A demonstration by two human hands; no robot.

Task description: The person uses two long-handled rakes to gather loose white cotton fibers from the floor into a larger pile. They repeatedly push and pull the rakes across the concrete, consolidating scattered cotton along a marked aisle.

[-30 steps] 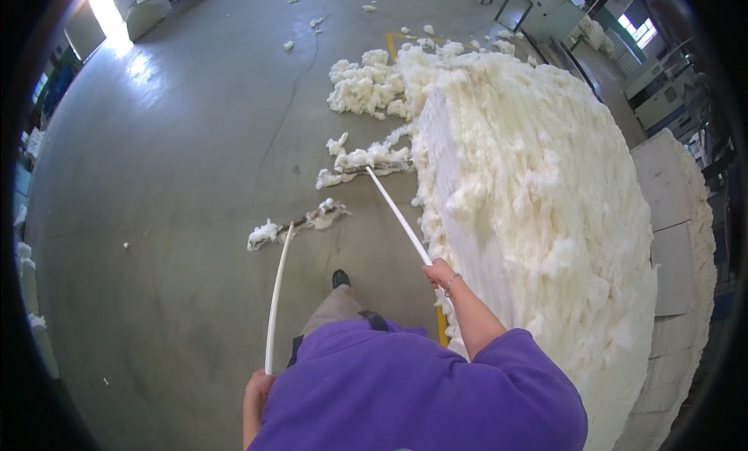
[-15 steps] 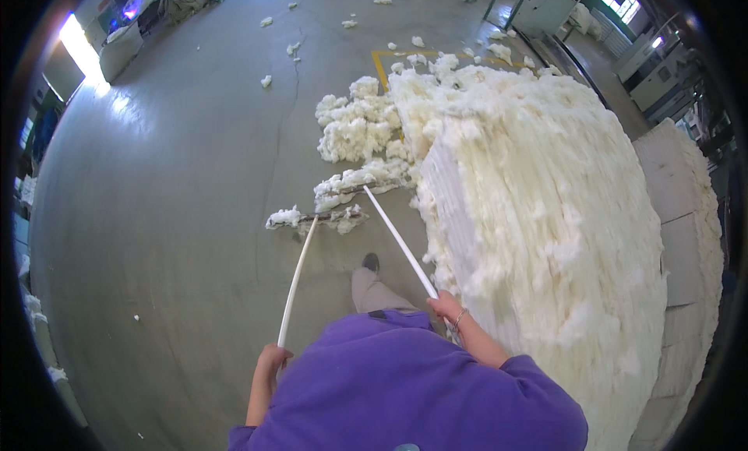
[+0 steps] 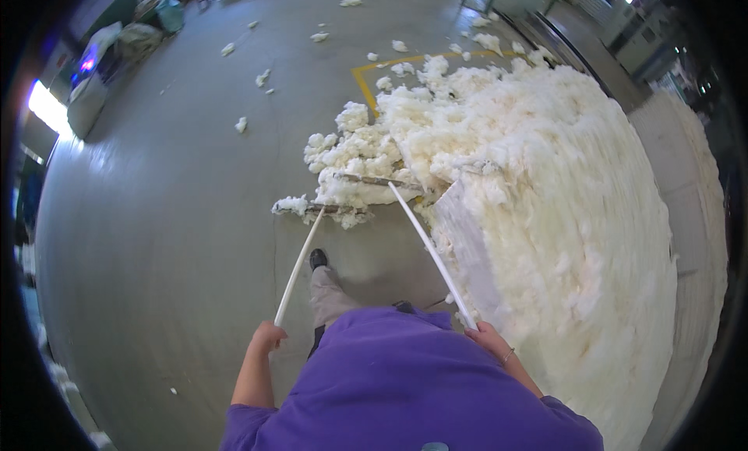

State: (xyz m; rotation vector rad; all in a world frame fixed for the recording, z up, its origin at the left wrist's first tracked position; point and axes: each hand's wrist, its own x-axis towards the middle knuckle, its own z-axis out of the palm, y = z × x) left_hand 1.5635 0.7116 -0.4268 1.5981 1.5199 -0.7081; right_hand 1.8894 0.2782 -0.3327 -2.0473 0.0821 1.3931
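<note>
Looking down, we are seeing a huge heap of white cotton (image 3: 561, 217) filling the right side of a grey concrete floor (image 3: 156, 241). We are gripping two long white poles: our left hand (image 3: 267, 336) is closing around the left pole (image 3: 298, 266), our right hand (image 3: 486, 339) around the right pole (image 3: 430, 247), both reaching far into loose cotton clumps (image 3: 351, 170).
</note>
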